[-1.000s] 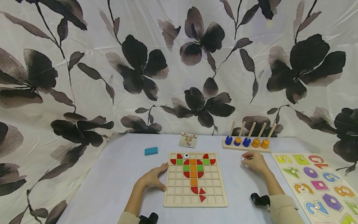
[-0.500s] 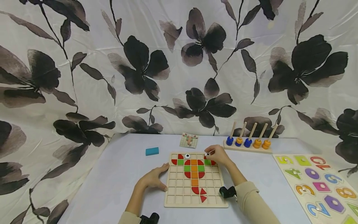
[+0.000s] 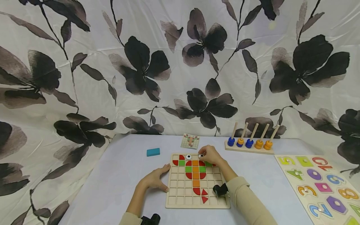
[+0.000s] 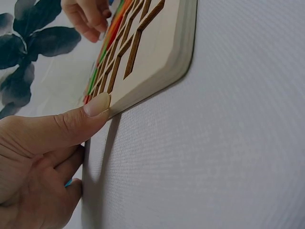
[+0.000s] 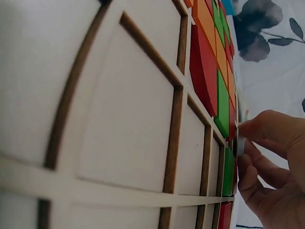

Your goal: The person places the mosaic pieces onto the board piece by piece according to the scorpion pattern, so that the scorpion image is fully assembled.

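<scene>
In the head view a square wooden grid board (image 3: 180, 200) lies on the table, bearing red, green and orange pieces. A round white eye tile (image 3: 188, 157) with a black dot sits in its top row. My right hand (image 3: 211, 155) pinches a second eye tile (image 5: 239, 146) between thumb and fingers, at the board's top row right of the first one. My left hand (image 3: 154, 179) rests at the board's left edge, thumb and fingers spread. Its thumb (image 4: 97, 104) touches the edge near the corner in the left wrist view.
Behind the board lies a small pattern card (image 3: 190, 141), with a blue block (image 3: 153, 152) to its left. A peg stand (image 3: 248, 148) with blue and orange beads stands at back right. A number-and-shape puzzle board (image 3: 306, 179) lies at far right.
My right hand has carried the eye tile leftward from the table right of the board to the board's top row. My left hand has stayed at the left edge.
</scene>
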`<action>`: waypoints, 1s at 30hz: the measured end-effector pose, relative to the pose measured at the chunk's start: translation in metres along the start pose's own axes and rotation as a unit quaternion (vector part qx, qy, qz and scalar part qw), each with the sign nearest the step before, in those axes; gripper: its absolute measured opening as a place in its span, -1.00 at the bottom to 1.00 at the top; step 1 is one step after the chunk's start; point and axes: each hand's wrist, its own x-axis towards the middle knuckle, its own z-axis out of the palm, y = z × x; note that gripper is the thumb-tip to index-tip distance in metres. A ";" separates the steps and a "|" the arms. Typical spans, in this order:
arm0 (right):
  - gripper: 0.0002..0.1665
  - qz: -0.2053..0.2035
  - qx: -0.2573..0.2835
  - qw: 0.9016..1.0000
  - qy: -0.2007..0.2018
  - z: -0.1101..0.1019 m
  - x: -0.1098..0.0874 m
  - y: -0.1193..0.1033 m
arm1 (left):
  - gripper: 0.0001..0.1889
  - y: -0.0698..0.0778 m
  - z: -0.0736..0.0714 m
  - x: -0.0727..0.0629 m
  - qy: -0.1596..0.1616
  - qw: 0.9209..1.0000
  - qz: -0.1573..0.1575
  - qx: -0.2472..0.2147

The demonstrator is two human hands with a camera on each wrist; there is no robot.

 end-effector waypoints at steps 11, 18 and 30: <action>-0.94 0.012 -0.071 0.997 0.011 -0.001 -0.002 -0.005 | 0.04 0.001 -0.001 0.001 -0.002 1.000 0.009 0.000; -0.92 0.038 -0.112 0.993 0.018 0.000 0.000 -0.008 | 0.04 0.002 0.000 0.003 -0.004 1.000 0.010 -0.001; -0.81 0.084 -0.141 0.986 -0.030 -0.001 0.012 -0.016 | 0.04 0.001 0.001 0.002 0.000 1.000 -0.005 0.004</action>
